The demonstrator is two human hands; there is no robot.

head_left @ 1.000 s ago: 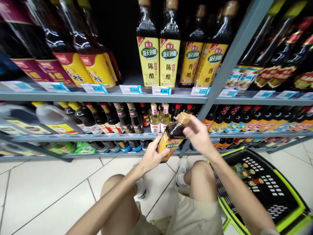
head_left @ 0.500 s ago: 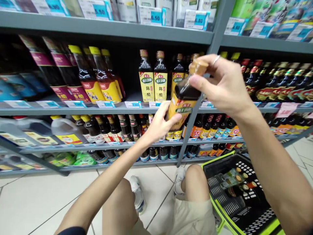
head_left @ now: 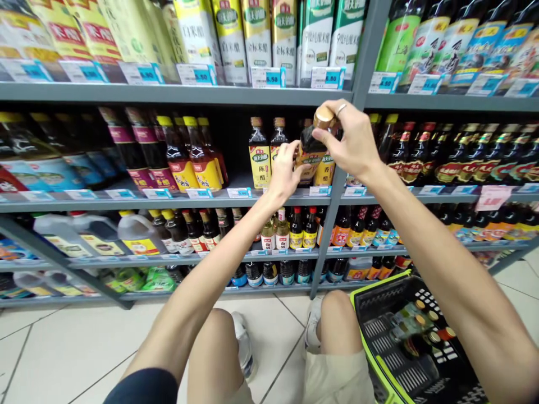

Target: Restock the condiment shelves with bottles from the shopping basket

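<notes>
A dark vinegar bottle [head_left: 312, 157] with a gold cap and yellow label is held at the front of the middle shelf, its top tipped toward me. My right hand [head_left: 352, 134], with a ring on one finger, grips it by the cap and neck. Closed about the lower left side of the same bottle is my left hand [head_left: 286, 173]. Similar vinegar bottles [head_left: 259, 160] stand upright just left of the hands, partly covered by my left fingers. Another yellow-labelled bottle [head_left: 324, 170] stands right beside the held one.
A black basket with a lime rim [head_left: 365, 345] sits on the floor at right, holding several bottles [head_left: 415, 322]. A shelf upright [head_left: 329, 235] rises just right of the hands. Yellow-capped bottles [head_left: 202, 157] stand left on the same shelf; cartons [head_left: 256, 42] line the shelf above.
Both hands have carried the vinegar bottle up and forward, from in front of the shelf to the middle shelf's bottle row. My view has tilted upward, showing more of the upper shelf.
</notes>
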